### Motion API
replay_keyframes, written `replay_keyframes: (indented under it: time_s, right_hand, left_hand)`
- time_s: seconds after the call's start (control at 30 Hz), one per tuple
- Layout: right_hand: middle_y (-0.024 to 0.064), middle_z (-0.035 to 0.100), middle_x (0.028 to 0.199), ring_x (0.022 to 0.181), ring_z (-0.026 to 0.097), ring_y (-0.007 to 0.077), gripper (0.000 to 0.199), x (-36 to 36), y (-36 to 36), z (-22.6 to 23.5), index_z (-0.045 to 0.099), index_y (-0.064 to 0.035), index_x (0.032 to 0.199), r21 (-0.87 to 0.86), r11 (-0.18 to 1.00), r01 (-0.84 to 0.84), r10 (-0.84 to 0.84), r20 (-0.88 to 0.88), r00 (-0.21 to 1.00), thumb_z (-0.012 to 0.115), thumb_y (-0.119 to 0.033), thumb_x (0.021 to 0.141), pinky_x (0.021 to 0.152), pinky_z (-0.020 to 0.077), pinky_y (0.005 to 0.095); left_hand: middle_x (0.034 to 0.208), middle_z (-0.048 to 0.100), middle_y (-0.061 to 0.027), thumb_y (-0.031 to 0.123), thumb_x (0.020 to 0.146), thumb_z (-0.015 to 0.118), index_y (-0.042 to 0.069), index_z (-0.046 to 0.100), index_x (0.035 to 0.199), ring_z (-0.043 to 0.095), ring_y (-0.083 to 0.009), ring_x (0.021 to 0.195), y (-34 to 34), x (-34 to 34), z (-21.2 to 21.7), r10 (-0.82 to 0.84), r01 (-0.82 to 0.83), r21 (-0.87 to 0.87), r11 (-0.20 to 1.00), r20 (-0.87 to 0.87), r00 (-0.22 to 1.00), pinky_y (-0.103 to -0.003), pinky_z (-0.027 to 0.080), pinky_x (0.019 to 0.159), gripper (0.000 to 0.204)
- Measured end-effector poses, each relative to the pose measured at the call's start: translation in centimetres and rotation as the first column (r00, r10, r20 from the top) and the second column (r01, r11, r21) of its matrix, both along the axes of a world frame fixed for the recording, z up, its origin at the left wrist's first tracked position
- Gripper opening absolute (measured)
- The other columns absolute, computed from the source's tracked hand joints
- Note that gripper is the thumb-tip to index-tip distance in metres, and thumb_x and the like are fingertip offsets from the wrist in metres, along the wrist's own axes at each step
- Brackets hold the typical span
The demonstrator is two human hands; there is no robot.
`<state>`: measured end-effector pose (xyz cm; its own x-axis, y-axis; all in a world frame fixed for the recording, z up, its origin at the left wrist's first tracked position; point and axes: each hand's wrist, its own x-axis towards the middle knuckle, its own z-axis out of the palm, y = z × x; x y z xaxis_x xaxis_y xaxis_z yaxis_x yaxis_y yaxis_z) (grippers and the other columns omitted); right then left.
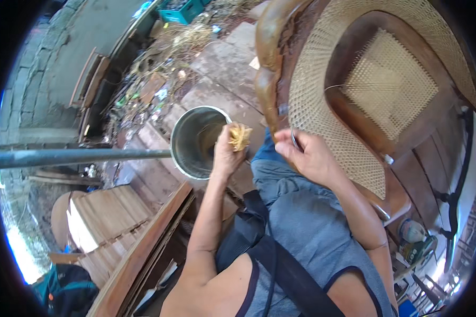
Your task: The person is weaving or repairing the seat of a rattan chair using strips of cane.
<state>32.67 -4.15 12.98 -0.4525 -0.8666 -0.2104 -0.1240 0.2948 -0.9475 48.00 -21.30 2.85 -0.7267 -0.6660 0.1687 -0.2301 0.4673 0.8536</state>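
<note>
My left hand point(229, 156) is closed round a crumpled bundle of yellowish strips point(240, 137), likely cane, at the right rim of a grey metal bucket point(177, 153). My right hand point(313, 160) is half curled, with a slim, shiny metal tool point(294, 138) between thumb and fingers; its kind is unclear. Close beyond that hand stands a brown wooden chair point(268, 79) with a curved band of woven cane point(307, 87). Set in its inner wooden frame is a cane panel point(394, 87), and a loose thin strand crosses the frame's left side.
A grey pipe point(84, 157) runs from the left to the bucket. Wooden boards point(143, 248) lean at lower left near stacked wood panels point(108, 214). Litter and dry strips point(164, 68) cover the ground beyond, near a teal crate point(181, 13). A black metal frame point(454, 195) stands at right.
</note>
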Motion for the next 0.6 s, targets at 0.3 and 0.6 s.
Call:
replay_keyframes:
  time_s: [0.3, 0.6]
  right_hand:
    - [-0.0007, 0.06, 0.07, 0.066, 0.053, 0.0074, 0.028, 1.4, -3.8, 0.3, 0.069, 0.0004, 0.09, -0.027, 0.997, -0.065, 0.065, 0.002, 0.998, 0.068, -0.028, 0.091, 0.061, 0.0445, 0.0264]
    - [0.0016, 0.055, 0.063, 0.051, 0.05, 0.0094, 0.018, -0.9, -0.9, 0.0, 0.063, -0.0028, 0.085, -0.117, 0.99, 0.076, -0.017, 0.442, 0.897, 0.067, -0.02, 0.089, 0.048, 0.0419, 0.0276]
  left_hand:
    - [0.096, 0.062, -0.0174, 0.012, 0.077, 0.076, 0.005, 0.054, 0.113, 0.061, -0.0371, 0.089, 1.5, 2.2, -0.5, 0.069, -0.067, -0.025, 0.997, 0.057, 0.996, -0.044, 0.048, 0.078, 0.043]
    - [0.09, 0.064, -0.0159, 0.015, 0.072, 0.079, 0.005, 0.058, 0.106, 0.062, -0.0356, 0.084, 0.9, 0.3, -0.6, 0.041, -0.046, -0.395, 0.918, -0.021, 0.999, -0.044, 0.048, 0.075, 0.041]
